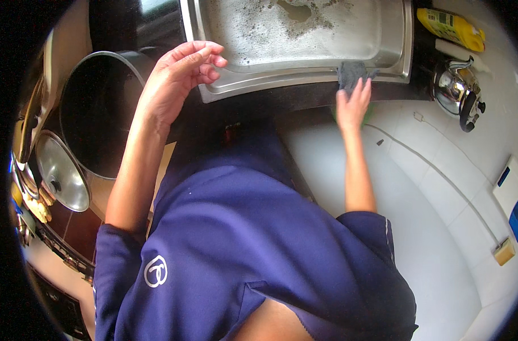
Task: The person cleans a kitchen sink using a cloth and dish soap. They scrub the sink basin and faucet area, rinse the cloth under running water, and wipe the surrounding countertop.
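Note:
Before me is a stainless steel sink (395, 47) with foamy soap suds (250, 34) over its bottom. My right hand (354, 106) is on a dark grey cloth (351, 73), with fingers pressed over its near part. The cloth lies across the sink's near rim, towards the right. Above the left front corner of the sink hovers my left hand (190, 64). Its fingers are loosely curled and slightly apart, with nothing in them.
On the left stand a large dark pot (101, 115) and a metal lid (63, 170) with a black knob. A yellow bottle (448, 27) and a shiny metal kettle (455, 87) are at the right. A cable (438, 172) runs along the white tiles to a socket box (504, 251).

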`<state>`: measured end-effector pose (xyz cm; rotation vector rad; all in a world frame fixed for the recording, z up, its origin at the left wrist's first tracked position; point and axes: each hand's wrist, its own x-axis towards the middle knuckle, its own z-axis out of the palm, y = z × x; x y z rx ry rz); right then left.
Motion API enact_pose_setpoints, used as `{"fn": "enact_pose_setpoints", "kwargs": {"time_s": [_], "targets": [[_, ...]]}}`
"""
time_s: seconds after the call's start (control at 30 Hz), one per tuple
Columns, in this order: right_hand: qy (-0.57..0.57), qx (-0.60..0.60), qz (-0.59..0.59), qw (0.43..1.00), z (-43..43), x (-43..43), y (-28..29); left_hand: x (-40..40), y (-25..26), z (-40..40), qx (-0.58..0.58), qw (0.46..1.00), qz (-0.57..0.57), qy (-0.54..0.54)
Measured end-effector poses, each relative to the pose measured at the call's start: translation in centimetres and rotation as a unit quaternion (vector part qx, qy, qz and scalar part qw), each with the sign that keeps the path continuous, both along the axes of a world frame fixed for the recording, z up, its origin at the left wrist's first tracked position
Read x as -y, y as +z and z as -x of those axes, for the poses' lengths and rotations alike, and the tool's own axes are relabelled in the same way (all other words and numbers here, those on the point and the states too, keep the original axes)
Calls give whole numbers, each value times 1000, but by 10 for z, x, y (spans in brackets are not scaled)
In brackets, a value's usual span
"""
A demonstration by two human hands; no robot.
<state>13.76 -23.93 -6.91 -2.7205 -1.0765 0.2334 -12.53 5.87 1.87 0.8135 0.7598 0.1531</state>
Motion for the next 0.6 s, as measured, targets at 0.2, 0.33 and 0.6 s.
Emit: {"fn": "enact_pose_setpoints", "kwargs": {"time_s": [0.2, 0.33, 0.6], "targets": [[106, -26, 89, 990, 135, -48, 17, 0, 5, 2, 32, 999, 23, 0], [175, -155, -74, 970, 168, -79, 21, -10, 23, 0, 68, 998, 1, 3], [261, -285, -202, 900, 110, -138, 67, -36, 53, 14, 74, 985, -13, 152]]}}
